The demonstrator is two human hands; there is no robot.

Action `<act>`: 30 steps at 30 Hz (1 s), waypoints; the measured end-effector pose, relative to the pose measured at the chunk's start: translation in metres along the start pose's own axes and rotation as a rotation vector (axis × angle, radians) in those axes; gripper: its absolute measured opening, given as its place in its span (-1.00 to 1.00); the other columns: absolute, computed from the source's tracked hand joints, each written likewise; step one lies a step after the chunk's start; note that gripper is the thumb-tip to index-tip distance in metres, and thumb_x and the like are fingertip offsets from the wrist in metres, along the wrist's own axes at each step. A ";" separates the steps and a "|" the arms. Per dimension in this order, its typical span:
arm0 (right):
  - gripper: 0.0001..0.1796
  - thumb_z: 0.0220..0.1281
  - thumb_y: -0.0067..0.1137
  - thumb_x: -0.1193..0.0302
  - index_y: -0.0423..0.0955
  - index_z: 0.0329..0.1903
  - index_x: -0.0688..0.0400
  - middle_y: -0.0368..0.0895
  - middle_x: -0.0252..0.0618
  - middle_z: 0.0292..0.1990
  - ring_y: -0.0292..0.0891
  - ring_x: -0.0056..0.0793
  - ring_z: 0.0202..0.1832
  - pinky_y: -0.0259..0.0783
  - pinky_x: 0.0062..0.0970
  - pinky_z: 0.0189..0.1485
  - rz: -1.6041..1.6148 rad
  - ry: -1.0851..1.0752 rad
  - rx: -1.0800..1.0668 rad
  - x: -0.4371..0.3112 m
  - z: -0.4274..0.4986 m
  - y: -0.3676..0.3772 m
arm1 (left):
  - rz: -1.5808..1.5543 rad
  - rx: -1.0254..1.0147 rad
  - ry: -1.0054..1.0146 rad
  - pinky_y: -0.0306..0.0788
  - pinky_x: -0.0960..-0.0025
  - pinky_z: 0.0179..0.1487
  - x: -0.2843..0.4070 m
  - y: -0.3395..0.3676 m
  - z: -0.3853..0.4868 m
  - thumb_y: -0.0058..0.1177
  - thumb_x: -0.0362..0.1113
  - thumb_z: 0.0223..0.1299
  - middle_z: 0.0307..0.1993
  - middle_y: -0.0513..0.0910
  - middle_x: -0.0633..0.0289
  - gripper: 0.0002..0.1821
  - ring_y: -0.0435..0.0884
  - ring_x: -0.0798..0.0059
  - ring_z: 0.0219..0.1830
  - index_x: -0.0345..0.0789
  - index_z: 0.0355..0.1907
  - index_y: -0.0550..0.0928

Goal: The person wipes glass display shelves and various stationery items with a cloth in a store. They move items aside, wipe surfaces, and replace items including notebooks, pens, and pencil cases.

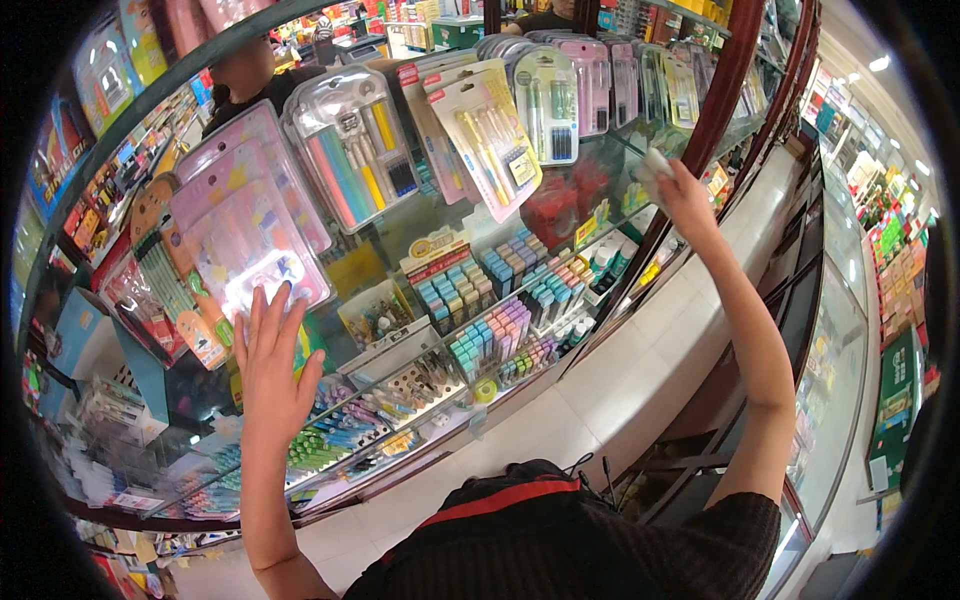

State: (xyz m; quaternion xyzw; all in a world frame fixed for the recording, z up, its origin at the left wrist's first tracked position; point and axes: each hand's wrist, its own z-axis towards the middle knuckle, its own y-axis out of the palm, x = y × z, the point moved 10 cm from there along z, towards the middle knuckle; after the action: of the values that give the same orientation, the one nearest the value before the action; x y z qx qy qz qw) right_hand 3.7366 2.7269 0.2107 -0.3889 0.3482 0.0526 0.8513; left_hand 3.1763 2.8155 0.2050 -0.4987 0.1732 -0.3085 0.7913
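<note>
My left hand [274, 360] lies with fingers spread at the lower edge of a pink blister pack of stationery [244, 232], on a glass shelf. In my right hand [684, 196], raised at the right by the dark red cabinet post, is a white crumpled cloth or tissue [654, 169], partly blurred. Between the hands stand a clear pack with coloured pens and ink cartridges [352, 150], a tilted yellow and white pen pack [491, 142] and a green pen set pack [546, 105]. Left of the pink pack are a pack of green pencils [169, 281] and an orange character-shaped pack [201, 337].
Under the glass are boxes of pastel markers [454, 292], a box of small items [379, 315] and many green pens [319, 450]. A dark red post [716, 90] rises near my right hand. A person [247, 75] is behind the display. Tiled floor [600, 390] runs along the counter.
</note>
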 end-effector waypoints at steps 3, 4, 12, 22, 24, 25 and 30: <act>-0.58 0.47 0.03 0.28 0.43 0.25 0.22 0.69 0.07 -0.07 0.67 -0.06 -0.14 0.54 -0.20 -0.06 0.099 -0.239 -0.183 -0.064 -0.022 0.063 | -0.043 0.033 0.071 -0.08 -0.11 0.55 0.012 -0.008 0.005 0.18 -0.32 0.19 0.46 0.32 0.11 -0.43 0.14 0.03 0.55 -0.26 0.31 0.50; -0.61 0.44 0.04 0.30 0.44 0.21 0.21 0.66 0.08 -0.03 0.64 0.03 -0.05 0.53 -0.16 -0.01 0.133 -0.269 -0.317 -0.081 -0.038 0.091 | -0.077 0.041 0.098 -0.03 -0.11 0.54 0.018 -0.011 0.008 0.20 -0.33 0.17 0.44 0.34 0.10 -0.43 0.18 0.02 0.53 -0.26 0.29 0.51; -0.63 0.37 0.09 0.31 0.45 0.15 0.18 0.60 0.02 0.04 0.52 0.02 0.11 0.44 -0.12 0.18 0.107 -0.780 -0.376 -0.204 -0.085 0.164 | -0.108 -0.032 0.433 0.09 -0.03 0.51 0.115 0.017 0.100 0.17 -0.32 0.25 0.48 0.27 0.11 -0.39 0.18 0.04 0.52 -0.24 0.38 0.41; -0.53 0.43 -0.04 0.10 0.46 0.21 0.11 0.62 0.03 0.08 0.56 0.05 0.08 0.45 -0.05 0.14 -0.182 -0.432 -0.372 -0.071 -0.020 0.099 | 0.089 0.005 0.549 -0.15 -0.07 0.60 0.155 0.094 0.189 0.00 0.02 0.40 0.57 0.11 0.24 -0.32 -0.05 0.24 0.62 -0.17 0.49 0.29; -0.55 0.41 -0.03 0.13 0.48 0.19 0.12 0.62 0.04 0.08 0.57 0.06 0.07 0.46 -0.06 0.13 -0.203 -0.374 -0.306 -0.041 0.005 0.078 | 0.060 0.002 0.525 -0.16 -0.11 0.60 0.151 0.100 0.188 0.03 0.00 0.38 0.57 0.08 0.26 -0.31 -0.05 0.24 0.62 -0.15 0.50 0.28; -0.55 0.41 -0.03 0.12 0.49 0.17 0.13 0.62 0.04 0.08 0.56 0.06 0.08 0.45 -0.06 0.14 -0.219 -0.334 -0.317 -0.027 0.017 0.077 | 0.058 0.015 0.529 -0.17 -0.12 0.59 0.150 0.101 0.187 0.05 -0.02 0.37 0.58 0.07 0.24 -0.30 -0.05 0.20 0.62 -0.15 0.50 0.26; -0.51 0.42 -0.03 0.11 0.48 0.23 0.11 0.61 0.07 0.11 0.53 0.10 0.12 0.42 -0.09 0.20 -0.124 -0.426 -0.326 -0.024 0.049 0.111 | 0.079 0.020 0.530 -0.21 -0.16 0.58 0.149 0.104 0.187 0.10 -0.07 0.33 0.58 0.07 0.19 -0.27 -0.03 0.13 0.61 -0.15 0.51 0.25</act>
State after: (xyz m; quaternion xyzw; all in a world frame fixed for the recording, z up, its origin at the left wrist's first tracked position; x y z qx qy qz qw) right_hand 3.7059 2.8418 0.1787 -0.5215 0.1238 0.1361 0.8332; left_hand 3.4301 2.8772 0.1997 -0.3857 0.3907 -0.3990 0.7345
